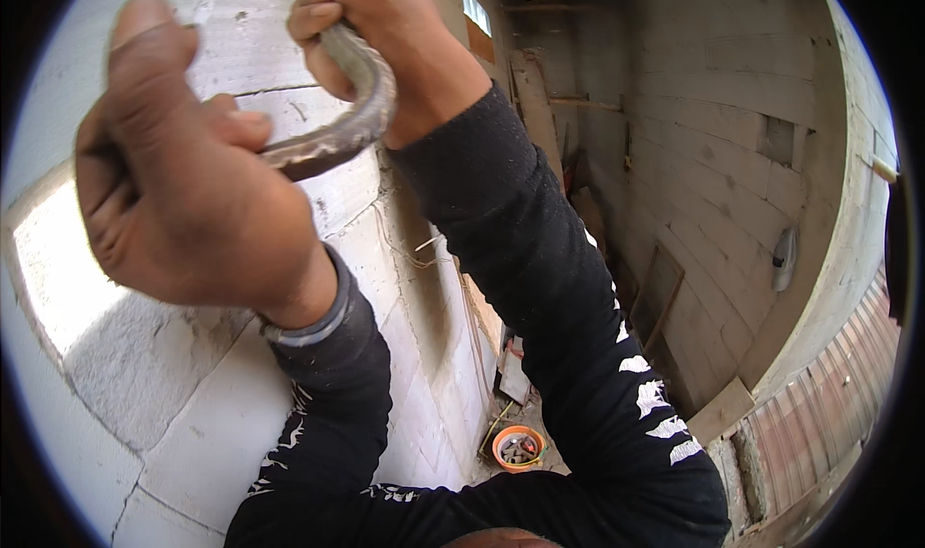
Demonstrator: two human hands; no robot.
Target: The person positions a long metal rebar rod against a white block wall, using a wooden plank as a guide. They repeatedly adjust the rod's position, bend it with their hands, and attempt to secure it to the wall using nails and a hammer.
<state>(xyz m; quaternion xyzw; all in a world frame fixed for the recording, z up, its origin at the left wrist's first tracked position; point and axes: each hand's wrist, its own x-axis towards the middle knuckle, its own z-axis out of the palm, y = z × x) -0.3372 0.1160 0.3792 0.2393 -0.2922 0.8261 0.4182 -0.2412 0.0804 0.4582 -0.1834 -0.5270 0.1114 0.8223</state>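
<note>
High at the upper middle, my right hand (405, 56) has its fingers wrapped round one end of a curved, worn grey-brown bar (356, 114). My left hand (193, 191), slightly blurred at the upper left, is closed around the lower stretch of the same bar with its thumb raised. Both hands are close to a white block wall (236, 13); the far end of the bar is hidden behind my left hand. Black sleeves with white print cover both forearms.
Below lies an orange bucket (518, 449) with small items, beside a pale board (513, 370). Thin wires (424, 259) run along the wall. A bright opening (58, 268) cuts the left wall. Planks (530, 105) lean at the back; ribbed metal sheet (829, 365) is at lower right.
</note>
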